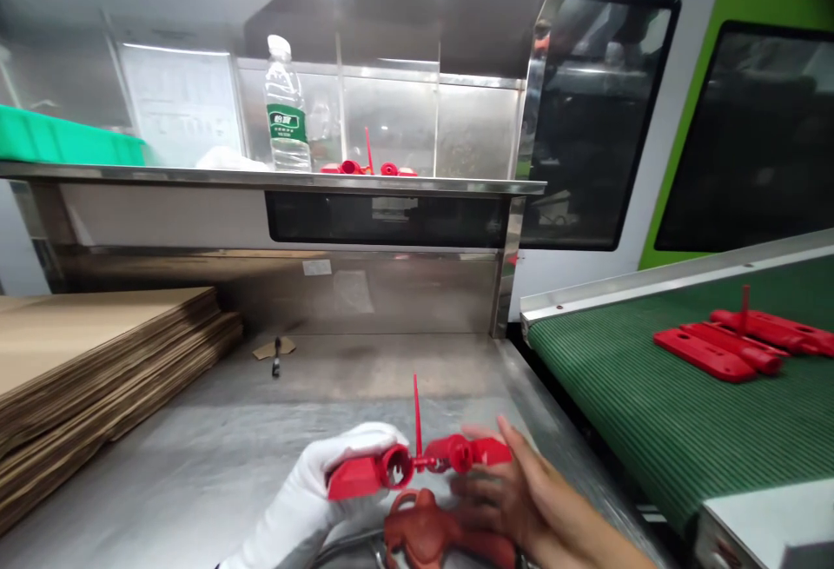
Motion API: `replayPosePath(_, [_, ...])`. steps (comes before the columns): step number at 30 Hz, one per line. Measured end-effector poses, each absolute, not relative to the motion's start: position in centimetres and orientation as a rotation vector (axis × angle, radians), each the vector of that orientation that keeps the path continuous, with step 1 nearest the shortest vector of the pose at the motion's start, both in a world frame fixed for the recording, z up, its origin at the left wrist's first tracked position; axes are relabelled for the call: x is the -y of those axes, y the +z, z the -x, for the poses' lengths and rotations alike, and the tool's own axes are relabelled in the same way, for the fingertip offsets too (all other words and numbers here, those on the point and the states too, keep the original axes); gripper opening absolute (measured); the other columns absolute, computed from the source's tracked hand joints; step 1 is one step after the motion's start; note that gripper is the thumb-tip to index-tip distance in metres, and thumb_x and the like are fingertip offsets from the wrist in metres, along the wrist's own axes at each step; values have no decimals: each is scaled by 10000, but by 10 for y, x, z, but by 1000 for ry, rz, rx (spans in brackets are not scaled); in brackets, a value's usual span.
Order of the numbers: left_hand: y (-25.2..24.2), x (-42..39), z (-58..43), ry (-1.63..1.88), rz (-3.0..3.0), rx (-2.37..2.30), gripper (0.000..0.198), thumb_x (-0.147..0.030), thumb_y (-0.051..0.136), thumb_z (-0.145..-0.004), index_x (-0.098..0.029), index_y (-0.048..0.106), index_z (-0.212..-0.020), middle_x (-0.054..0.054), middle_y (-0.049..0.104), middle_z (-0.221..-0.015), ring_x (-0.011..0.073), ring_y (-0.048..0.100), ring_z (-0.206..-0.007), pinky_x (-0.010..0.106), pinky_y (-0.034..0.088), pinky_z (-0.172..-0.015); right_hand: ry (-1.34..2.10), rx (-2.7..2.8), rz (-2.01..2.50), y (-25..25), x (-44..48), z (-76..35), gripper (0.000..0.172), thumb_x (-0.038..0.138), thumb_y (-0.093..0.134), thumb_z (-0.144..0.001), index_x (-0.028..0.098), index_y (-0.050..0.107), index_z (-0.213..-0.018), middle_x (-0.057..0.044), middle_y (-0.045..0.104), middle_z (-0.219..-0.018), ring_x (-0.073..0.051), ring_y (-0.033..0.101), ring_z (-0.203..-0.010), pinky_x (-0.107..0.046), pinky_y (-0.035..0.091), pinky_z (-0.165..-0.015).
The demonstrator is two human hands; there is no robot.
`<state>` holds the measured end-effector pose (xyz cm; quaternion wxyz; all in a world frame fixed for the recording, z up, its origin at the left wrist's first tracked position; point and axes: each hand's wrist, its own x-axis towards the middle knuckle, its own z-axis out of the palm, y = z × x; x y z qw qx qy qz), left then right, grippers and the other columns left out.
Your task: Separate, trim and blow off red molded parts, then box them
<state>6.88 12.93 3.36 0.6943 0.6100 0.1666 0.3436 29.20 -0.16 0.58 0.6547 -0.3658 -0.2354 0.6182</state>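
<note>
Red plastic moulding (420, 463) is held up above the metal bench (215, 447) at the lower middle, its thin spike upright between two wings. At far left, a turquoise crate (65, 139) and a stack of cardboard sheets (97, 352) are both cut off by the frame edge. A white bundle (228, 159) on the shelf (456, 186) is too indistinct to name. On the bench, a small black object (277, 359) lies over a brown scrap (264, 350); its kind is unclear. The white-gloved left hand (322, 469) is closed around the moulding's left wing, which hides part of the fingers. Above, a clear bottle (287, 130) stands on the shelf left of some red parts (352, 168), whose lower portions its lip may cover. Below the moulding, a brownish-red tool (426, 530) runs out of the bottom edge. The bare right hand (521, 491) is at the right wing, fingers loosely spread and blurred; whether they grip it, I cannot tell. Far right, more red mouldings (717, 352) lie on the green conveyor belt (612, 395), reaching the frame edge.
</note>
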Motion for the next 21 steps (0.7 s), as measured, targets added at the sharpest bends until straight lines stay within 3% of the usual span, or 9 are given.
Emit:
replayPosePath(3, [46, -127, -61, 658, -1536, -313, 80, -202, 787, -737, -217, 789, -817, 71, 692, -1076, 288, 658, -961, 366, 511, -868, 1480, 551, 815, 4, 6, -292, 547, 397, 677, -888, 73, 504, -1293, -207, 683, -1100, -287, 685, -942, -450, 490, -901])
replayPosePath(6, [52, -127, -62, 694, -1412, -497, 378, -192, 795, -723, -264, 732, -1089, 69, 668, -1175, 267, 662, -948, 329, 528, -794, 1438, 603, 766, 6, 7, -293, 560, 209, 718, -849, 111, 459, -1337, -194, 661, -1175, -256, 687, -944, -405, 507, -872])
replayPosePath(8, [54, -128, -66, 753, -1206, -527, 605, -172, 759, -747, -271, 584, -1318, 84, 663, -1220, 267, 655, -997, 333, 525, -825, 1395, 658, 704, 10, 6, -294, 560, 187, 686, -877, 151, 421, -1369, -172, 654, -1189, -232, 692, -907, -404, 508, -870])
replayPosePath(10, [54, -128, -71, 634, -989, -406, 576, -275, 660, -849, -205, 498, -1397, 127, 668, -1209, 301, 649, -1042, 415, 510, -905, 1322, 717, 680, 13, 4, -295, 497, 178, 654, -906, 147, 435, -1350, -163, 655, -1175, -199, 688, -866, -374, 511, -848])
replayPosePath(11, [53, -126, -73, 546, -906, -337, 539, -369, 581, -904, -167, 495, -1396, 150, 679, -1173, 318, 660, -1019, 461, 505, -916, 1291, 734, 688, 15, 3, -295, 476, 174, 650, -911, 147, 445, -1339, -156, 658, -1164, -187, 684, -851, -352, 514, -822])
replayPosePath(14, [48, -120, -76, 406, -813, -289, 674, -594, 423, -930, -86, 516, -1363, 206, 701, -1079, 343, 695, -897, 507, 535, -833, 1242, 757, 724, 18, 3, -294, 451, 172, 671, -898, 149, 475, -1303, -144, 670, -1133, -190, 685, -841, -330, 523, -763])
replayPosePath(21, [34, -115, -79, 409, -800, -450, 699, -595, 498, -900, -22, 551, -1297, 270, 694, -1109, 349, 687, -839, 538, 527, -796, 1251, 842, 728, 27, 7, -289, 458, 216, 726, -865, 112, 549, -1275, -166, 681, -1133, -239, 680, -1003, -360, 525, -871])
